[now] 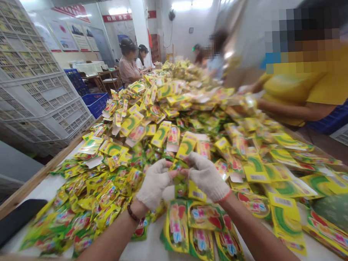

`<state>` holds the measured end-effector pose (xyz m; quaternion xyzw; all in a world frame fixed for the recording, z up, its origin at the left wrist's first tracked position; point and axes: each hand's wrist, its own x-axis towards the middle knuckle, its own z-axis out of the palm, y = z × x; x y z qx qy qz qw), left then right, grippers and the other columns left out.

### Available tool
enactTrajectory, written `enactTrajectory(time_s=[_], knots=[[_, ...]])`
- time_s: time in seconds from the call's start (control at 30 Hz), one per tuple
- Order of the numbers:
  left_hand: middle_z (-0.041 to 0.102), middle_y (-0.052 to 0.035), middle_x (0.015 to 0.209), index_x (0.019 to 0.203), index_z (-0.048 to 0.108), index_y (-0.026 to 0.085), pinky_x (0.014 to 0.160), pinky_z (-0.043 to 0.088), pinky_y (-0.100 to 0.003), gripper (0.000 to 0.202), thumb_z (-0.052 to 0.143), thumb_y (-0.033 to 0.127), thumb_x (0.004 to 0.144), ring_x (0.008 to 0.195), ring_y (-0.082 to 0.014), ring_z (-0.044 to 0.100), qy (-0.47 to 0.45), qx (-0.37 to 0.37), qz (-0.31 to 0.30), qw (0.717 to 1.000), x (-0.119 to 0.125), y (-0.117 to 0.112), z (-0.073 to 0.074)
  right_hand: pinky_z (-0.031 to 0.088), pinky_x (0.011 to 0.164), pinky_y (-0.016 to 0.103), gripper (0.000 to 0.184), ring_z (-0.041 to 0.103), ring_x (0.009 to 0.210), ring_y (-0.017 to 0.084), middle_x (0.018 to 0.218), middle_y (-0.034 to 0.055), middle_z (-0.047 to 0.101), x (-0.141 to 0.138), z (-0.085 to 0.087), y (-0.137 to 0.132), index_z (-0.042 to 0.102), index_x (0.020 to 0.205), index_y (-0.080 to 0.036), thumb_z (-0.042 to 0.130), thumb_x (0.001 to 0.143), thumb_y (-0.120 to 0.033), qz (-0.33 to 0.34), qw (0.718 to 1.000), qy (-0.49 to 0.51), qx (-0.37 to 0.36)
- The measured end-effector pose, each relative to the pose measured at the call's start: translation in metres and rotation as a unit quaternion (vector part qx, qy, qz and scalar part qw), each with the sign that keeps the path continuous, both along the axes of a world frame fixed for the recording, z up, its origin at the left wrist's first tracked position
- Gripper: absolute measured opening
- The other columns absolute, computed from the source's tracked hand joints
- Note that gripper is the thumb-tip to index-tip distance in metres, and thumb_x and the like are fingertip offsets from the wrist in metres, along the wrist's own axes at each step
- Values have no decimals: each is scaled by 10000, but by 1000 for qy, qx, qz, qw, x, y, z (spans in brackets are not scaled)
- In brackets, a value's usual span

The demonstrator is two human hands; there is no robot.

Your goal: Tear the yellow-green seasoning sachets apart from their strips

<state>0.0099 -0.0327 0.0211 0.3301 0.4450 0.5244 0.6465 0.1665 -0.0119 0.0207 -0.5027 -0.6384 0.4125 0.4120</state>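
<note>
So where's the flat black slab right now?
Head view, far left: the flat black slab lies on the white tabletop by the wooden rim, left of the packet heap.

small glossy yellow-green packet, partly hidden, pinched between fingertips of gloved left hand and right hand, just above the heap of like packets

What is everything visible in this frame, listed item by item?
Packets: too many to count, yellow-green, heaped over the table.
Table: one, white with wooden rim, under the heap.
Phone: one, black, table's left edge.
Crates: several, white, stacked at left.
Blue crates: at least two, behind the white ones.
Co-workers: about four, one in yellow at right, others far back.
Small packet: one, green-yellow, pinched between both hands.
Left hand: one, white glove, dark bracelet, centre.
Right hand: one, white glove, centre.
</note>
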Motion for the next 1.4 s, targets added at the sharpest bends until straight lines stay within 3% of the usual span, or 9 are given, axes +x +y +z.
enactTrajectory(time_s=[0.2, 0.37, 0.43, 0.57, 0.8, 0.9, 1.0, 1.07, 1.4], knots=[[622, 15, 695, 786, 563, 172, 605, 479, -248, 273, 734, 352, 671, 622, -121, 583, 166, 123, 13, 978, 4, 14, 5, 467, 751, 324, 242, 581, 829, 207, 886, 54, 646, -1, -1, 3, 612, 921, -164, 588, 798, -371, 41, 997, 64, -1], [625, -88, 961, 974, 588, 171, 830, 450, -361, 334, 674, 341, 699, 942, -253, 586, 558, 234, 117, 788, -15, 72, 25, 468, 737, 310, 193, 573, 821, 208, 859, 43, 642, 4, 3, 4, 603, 896, -176, 550, 827, -349, 16, 996, 89, 19], [628, -119, 1017, 1055, 570, 163, 869, 433, -390, 473, 720, 291, 625, 1007, -292, 572, 609, 209, 113, 757, -24, 94, 32, 471, 732, 316, 187, 573, 813, 210, 858, 44, 645, 7, 4, 4, 601, 899, -178, 545, 825, -340, 2, 997, 77, 30], [669, -59, 910, 1043, 598, 177, 812, 459, -326, 345, 616, 279, 713, 887, -224, 606, 592, 208, 56, 777, -36, 97, 45, 464, 834, 364, 198, 589, 882, 229, 911, 58, 658, 17, 7, 10, 620, 937, -177, 563, 809, -317, -20, 995, 67, 66], [701, -90, 963, 930, 688, 156, 776, 492, -328, 330, 498, 401, 818, 878, -249, 632, 344, 216, -299, 863, -30, 30, 54, 490, 792, 343, 295, 612, 881, 208, 960, 56, 679, 33, 17, 12, 656, 985, -164, 640, 766, -361, 86, 985, 147, -17], [661, -103, 1112, 1121, 614, 199, 915, 462, -402, 400, 533, 452, 822, 1044, -283, 598, 465, 284, -155, 824, -26, 14, 41, 465, 619, 269, 280, 558, 655, 134, 781, 21, 661, 27, 19, 9, 665, 896, -144, 665, 736, -373, 69, 984, 155, -50], [566, -152, 1255, 1245, 513, 188, 1077, 300, -523, 678, 723, 444, 654, 1234, -363, 454, 647, 398, 18, 650, -24, 7, 25, 395, 497, 221, 282, 470, 530, 90, 667, -8, 613, 15, 17, 4, 656, 866, -150, 684, 708, -382, 21, 978, 197, -65], [582, -163, 1178, 1204, 515, 160, 1038, 343, -531, 666, 745, 375, 617, 1166, -368, 490, 716, 408, 27, 565, -23, 7, 15, 378, 472, 211, 282, 460, 505, 85, 640, -12, 598, 9, 16, 1, 646, 869, -155, 678, 714, -389, 21, 971, 219, -90], [597, -85, 944, 978, 527, 192, 794, 487, -398, 355, 654, 347, 686, 896, -271, 567, 751, 347, -16, 561, -31, 9, 3, 506, 660, 322, 229, 601, 757, 200, 794, 26, 678, 21, 17, 2, 705, 907, -196, 649, 747, -349, 43, 997, 63, 4]])
